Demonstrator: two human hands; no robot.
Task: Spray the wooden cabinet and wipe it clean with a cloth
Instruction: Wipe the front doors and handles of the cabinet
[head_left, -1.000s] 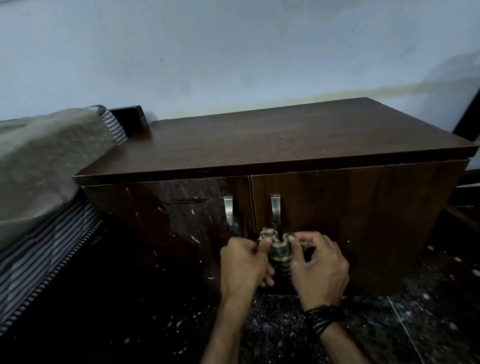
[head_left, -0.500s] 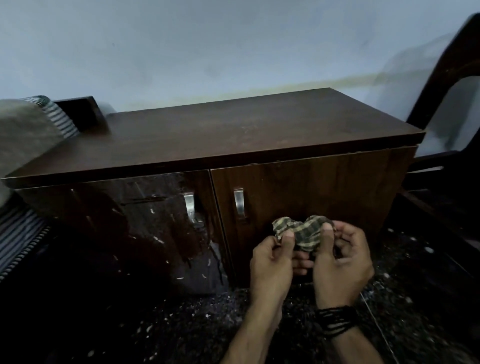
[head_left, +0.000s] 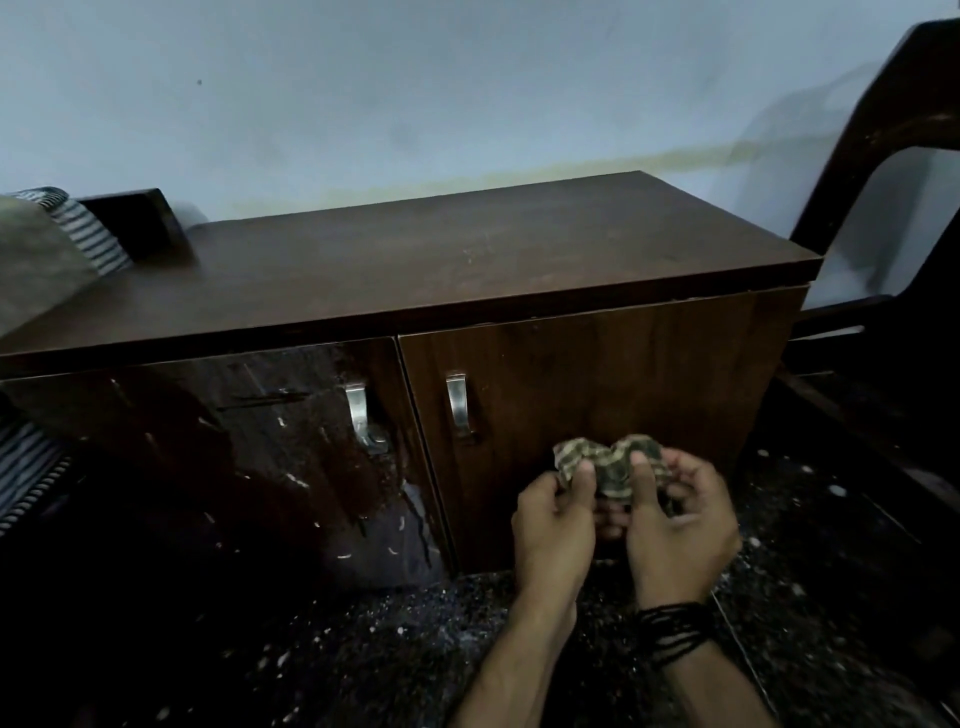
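A: Where is the crumpled green-checked cloth (head_left: 610, 465)?

B: Bunched between both hands, left hand (head_left: 553, 522) and right hand (head_left: 680, 519) pinching it, just before the dark brown wooden cabinet (head_left: 467, 270).

A: Nearest surface?

B: The right door (head_left: 623, 374), directly ahead (apparently the right hand's reach).
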